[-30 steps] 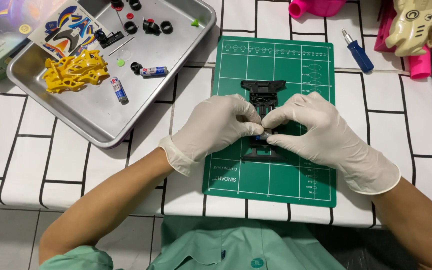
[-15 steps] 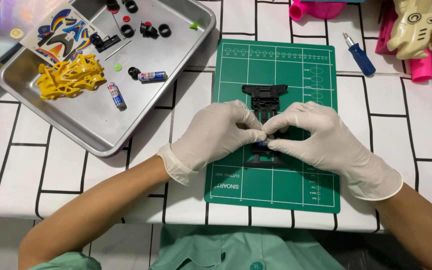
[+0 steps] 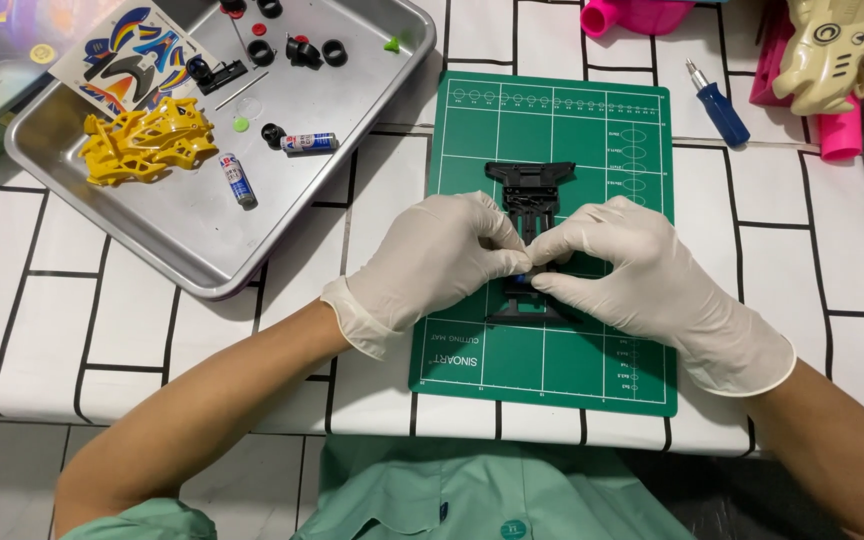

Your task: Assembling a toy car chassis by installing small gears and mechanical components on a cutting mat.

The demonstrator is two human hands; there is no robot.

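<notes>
Head view: both hands gloved in white, fingertips met over a black plastic chassis (image 3: 530, 200) lying on a green cutting mat (image 3: 552, 370). Left hand (image 3: 432, 262) and right hand (image 3: 632, 270) pinch together on a small blue part (image 3: 522, 281) at the chassis middle. Metal tray (image 3: 182, 240) up-left on the table (image 3: 52, 330) holds a yellow car body (image 3: 147, 140), batteries, black tyres. Blue screwdriver (image 3: 717, 102) right of mat.
</notes>
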